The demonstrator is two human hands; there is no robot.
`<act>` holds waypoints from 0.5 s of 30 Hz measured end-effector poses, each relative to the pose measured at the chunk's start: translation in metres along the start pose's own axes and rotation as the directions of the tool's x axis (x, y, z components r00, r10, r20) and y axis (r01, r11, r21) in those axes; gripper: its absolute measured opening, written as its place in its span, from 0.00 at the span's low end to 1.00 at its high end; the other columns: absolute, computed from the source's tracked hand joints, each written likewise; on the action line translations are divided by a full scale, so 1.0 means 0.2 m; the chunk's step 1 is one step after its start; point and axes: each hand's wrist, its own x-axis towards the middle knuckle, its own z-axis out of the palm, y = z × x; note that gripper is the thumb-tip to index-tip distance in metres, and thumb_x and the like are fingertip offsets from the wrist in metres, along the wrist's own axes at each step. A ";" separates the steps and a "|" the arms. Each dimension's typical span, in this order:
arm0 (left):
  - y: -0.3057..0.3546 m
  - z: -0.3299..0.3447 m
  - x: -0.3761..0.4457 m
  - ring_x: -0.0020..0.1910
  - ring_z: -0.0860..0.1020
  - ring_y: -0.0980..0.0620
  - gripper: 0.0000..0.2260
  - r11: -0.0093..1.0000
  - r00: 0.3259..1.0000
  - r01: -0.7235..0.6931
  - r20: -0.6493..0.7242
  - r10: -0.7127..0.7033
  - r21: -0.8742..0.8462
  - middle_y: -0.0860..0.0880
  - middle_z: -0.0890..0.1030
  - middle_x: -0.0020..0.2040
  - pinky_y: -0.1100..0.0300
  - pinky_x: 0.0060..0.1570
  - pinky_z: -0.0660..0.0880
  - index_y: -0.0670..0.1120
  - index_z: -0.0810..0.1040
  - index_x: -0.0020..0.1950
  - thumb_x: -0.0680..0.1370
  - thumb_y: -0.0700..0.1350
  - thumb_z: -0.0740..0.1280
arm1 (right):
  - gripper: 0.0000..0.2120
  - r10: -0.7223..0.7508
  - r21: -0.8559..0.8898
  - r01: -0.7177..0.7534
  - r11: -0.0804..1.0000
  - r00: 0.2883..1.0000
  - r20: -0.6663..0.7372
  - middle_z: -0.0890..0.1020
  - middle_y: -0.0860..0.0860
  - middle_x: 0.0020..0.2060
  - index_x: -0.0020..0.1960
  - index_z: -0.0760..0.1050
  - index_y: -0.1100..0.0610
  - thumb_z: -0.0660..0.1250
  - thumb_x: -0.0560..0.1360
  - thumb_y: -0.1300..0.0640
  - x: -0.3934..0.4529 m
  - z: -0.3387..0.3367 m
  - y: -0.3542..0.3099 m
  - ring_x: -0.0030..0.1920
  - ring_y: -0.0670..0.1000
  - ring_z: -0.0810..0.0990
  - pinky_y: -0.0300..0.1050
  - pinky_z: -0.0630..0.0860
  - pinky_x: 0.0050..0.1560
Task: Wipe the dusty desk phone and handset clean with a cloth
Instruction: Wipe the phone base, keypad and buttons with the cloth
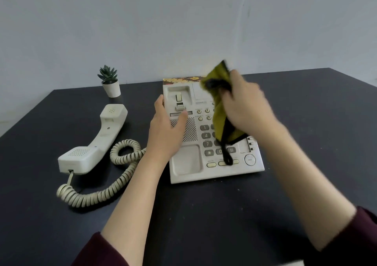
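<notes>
Backing a dark desk (204, 214) is a pale wall (183, 20). The phone (189, 163) is steadied by the left hand (165, 129), fingers spread; the handset (95, 141) lies left, off-hook, near a plant (109, 82). A cloth (220, 110) is gripped by the right hand (244, 106) over the keys.

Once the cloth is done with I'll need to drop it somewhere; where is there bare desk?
Free: the dark desk right of the phone base, and the near strip between the forearms. Crowded: left of the base, where the handset, coiled cord and potted plant sit.
</notes>
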 end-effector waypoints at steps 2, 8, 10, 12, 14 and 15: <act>0.00 0.01 0.01 0.60 0.72 0.54 0.30 1.000 1.000 -0.005 -0.008 0.005 0.017 0.52 0.73 0.64 0.64 0.55 0.67 0.47 0.52 0.76 0.79 0.50 0.63 | 0.05 -0.091 -0.127 0.092 0.988 0.996 0.016 0.69 0.51 0.37 0.48 0.59 0.55 0.55 0.78 0.56 -0.02 0.12 -0.05 0.36 0.58 0.68 0.48 0.61 0.33; -0.01 0.03 0.00 0.63 0.72 0.52 0.30 0.996 0.999 -0.025 -0.027 0.027 0.084 0.49 0.73 0.66 0.67 0.54 0.64 0.47 0.51 0.76 0.79 0.53 0.62 | 0.05 -0.048 -0.280 0.021 0.960 0.995 -0.089 0.66 0.48 0.30 0.48 0.58 0.55 0.55 0.79 0.56 0.04 0.17 0.05 0.28 0.53 0.65 0.43 0.57 0.27; -0.02 0.03 0.01 0.68 0.68 0.50 0.31 0.995 0.999 -0.026 -0.023 0.028 0.092 0.47 0.70 0.70 0.63 0.60 0.64 0.47 0.51 0.77 0.79 0.53 0.62 | 0.04 0.041 -0.227 -0.067 0.972 0.992 -0.119 0.67 0.51 0.33 0.50 0.61 0.56 0.56 0.78 0.57 0.07 0.13 0.13 0.31 0.55 0.66 0.46 0.60 0.31; -0.03 0.03 0.01 0.69 0.68 0.49 0.31 0.995 0.999 -0.030 -0.031 0.033 0.092 0.47 0.70 0.71 0.60 0.63 0.65 0.47 0.51 0.77 0.79 0.53 0.62 | 0.07 0.115 -0.168 -0.137 0.976 0.984 -0.134 0.69 0.53 0.36 0.54 0.64 0.59 0.56 0.79 0.57 0.08 0.09 0.19 0.36 0.58 0.67 0.47 0.62 0.35; -0.03 0.03 0.02 0.69 0.68 0.49 0.31 0.996 0.999 -0.022 -0.033 0.025 0.087 0.47 0.70 0.70 0.60 0.63 0.65 0.47 0.51 0.76 0.79 0.53 0.62 | 0.07 0.162 -0.130 -0.178 0.975 0.979 -0.125 0.68 0.54 0.34 0.54 0.64 0.60 0.55 0.79 0.58 0.09 0.07 0.22 0.38 0.59 0.68 0.47 0.63 0.35; -0.03 0.03 0.02 0.69 0.68 0.49 0.31 0.996 0.999 -0.019 -0.032 0.022 0.085 0.47 0.70 0.70 0.61 0.62 0.64 0.48 0.51 0.76 0.79 0.53 0.62 | 0.05 0.179 -0.124 -0.194 0.973 0.976 -0.125 0.67 0.53 0.33 0.53 0.64 0.59 0.55 0.79 0.58 0.09 0.06 0.23 0.38 0.59 0.67 0.47 0.63 0.35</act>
